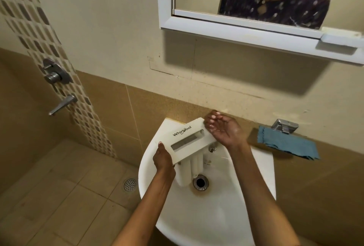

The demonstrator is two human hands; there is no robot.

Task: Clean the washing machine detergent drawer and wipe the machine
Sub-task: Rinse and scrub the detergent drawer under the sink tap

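Clearly white, the Whirlpool-marked detergent drawer (pixel 189 137) stands in the sink (pixel 216 216).

White basin (pixel 262 176) fixed to a tiled wall, detergent drawer (pixel 189 139) standing inside beside its drain (pixel 200 182), blue cloth (pixel 287 145) draped over a ledge nearby.

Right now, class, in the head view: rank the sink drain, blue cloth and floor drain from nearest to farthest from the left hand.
From the left hand:
1. Sink drain, in the basin, to its right.
2. Floor drain, on the tiles, to its left.
3. Blue cloth, on the far right ledge.
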